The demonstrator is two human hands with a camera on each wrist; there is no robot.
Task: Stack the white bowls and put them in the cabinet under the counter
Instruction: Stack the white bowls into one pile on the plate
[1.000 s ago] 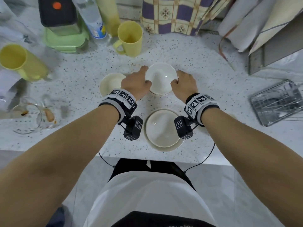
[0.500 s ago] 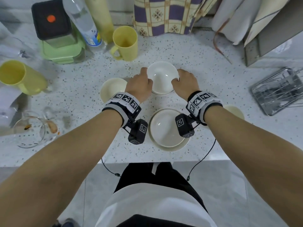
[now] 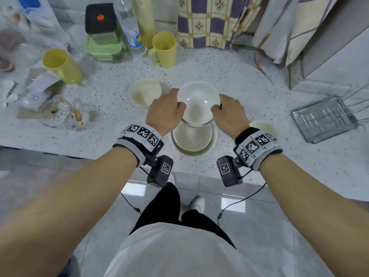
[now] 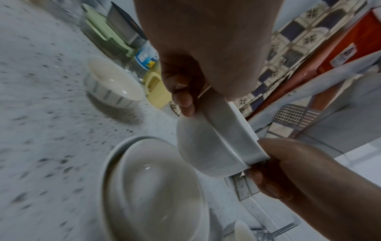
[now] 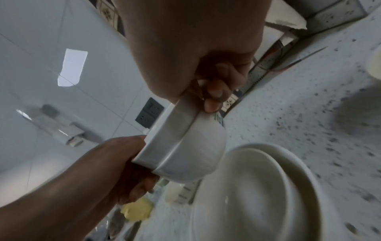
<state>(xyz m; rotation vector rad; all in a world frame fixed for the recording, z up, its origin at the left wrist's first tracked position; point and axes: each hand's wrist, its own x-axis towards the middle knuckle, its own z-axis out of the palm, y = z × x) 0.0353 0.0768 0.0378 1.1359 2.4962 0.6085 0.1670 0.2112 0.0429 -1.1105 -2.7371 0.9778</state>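
Head view: white bowl (image 3: pixel 197 102), rigid, glazed, breakable, pinched at opposite rims by left hand (image 3: pixel 164 112) and right hand (image 3: pixel 229 114), above stacked bowls (image 3: pixel 192 137).

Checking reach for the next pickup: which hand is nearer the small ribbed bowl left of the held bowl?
Left. The left hand grips the held bowl right beside the ribbed bowl; the right hand is on the held bowl's far side.

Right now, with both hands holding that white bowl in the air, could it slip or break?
Probably stiff and breakable: the white bowl looks like glazed ceramic. Its shiny surface may be slippery, so the left hand and right hand pinching opposite rims seems sensible. It hangs above the stacked bowls; dropping it could chip them.
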